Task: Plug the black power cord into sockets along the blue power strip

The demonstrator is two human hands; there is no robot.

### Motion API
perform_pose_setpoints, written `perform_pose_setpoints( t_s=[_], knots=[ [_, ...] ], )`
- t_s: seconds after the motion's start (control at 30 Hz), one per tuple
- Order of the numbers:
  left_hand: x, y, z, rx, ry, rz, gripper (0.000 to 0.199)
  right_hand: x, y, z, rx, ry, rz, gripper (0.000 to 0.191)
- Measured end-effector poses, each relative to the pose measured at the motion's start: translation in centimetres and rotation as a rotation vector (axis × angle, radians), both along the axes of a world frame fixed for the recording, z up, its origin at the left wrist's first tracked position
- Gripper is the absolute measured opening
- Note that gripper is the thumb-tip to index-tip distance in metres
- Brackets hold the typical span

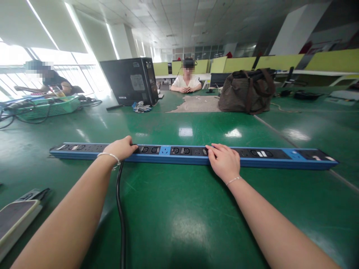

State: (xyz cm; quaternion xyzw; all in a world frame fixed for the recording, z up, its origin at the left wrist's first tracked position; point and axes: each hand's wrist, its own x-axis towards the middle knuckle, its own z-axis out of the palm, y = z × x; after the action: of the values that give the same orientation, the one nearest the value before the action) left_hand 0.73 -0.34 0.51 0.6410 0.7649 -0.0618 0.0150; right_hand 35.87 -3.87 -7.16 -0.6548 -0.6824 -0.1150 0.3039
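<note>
A long blue power strip with black and blue sockets lies across the green table. My left hand is closed at the strip's left-centre, its fingers round a black plug at a socket; the plug is mostly hidden. From under that hand a black cable runs down toward the table's near edge. My right hand rests on the strip right of centre, fingers spread over its top and front edge, holding nothing.
Behind the strip stand a black computer case, gloves and a brown bag. A green basket with cables sits at left, a phone-like object at near left. Two people sit beyond.
</note>
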Motion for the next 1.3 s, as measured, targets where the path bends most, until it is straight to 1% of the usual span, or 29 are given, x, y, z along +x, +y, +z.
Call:
perform_pose_setpoints(
  t_s=[0.13,0.23,0.47,0.6,0.93,1.13,1.3],
  knots=[
    [-0.2,-0.3,-0.4,0.060,-0.054,0.045,0.045,0.0,0.0,0.0,-0.006,-0.007,-0.002,0.032],
    [-0.2,-0.4,-0.6,0.077,-0.067,0.053,0.046,0.0,0.0,0.1,-0.004,-0.019,-0.006,0.031],
    [0.8,-1.0,0.1,0.060,-0.017,0.060,0.047,0.0,-0.1,0.1,0.001,-0.022,-0.005,0.031],
    [0.9,-1.2,0.4,0.056,-0.007,0.043,0.048,0.1,0.0,0.0,0.002,-0.029,-0.003,0.031],
    [0.7,-1.3,0.1,0.113,0.015,0.051,0.051,0.1,-0.1,0.0,0.011,-0.026,0.001,0.031],
    [0.9,-1.4,0.1,0.166,-0.019,0.083,0.047,0.1,-0.1,0.0,0.015,-0.019,0.003,0.031],
    [0.9,-1.5,0.0,0.174,-0.021,0.102,0.047,0.0,-0.1,0.1,0.006,-0.014,-0.002,0.031]
  ],
)
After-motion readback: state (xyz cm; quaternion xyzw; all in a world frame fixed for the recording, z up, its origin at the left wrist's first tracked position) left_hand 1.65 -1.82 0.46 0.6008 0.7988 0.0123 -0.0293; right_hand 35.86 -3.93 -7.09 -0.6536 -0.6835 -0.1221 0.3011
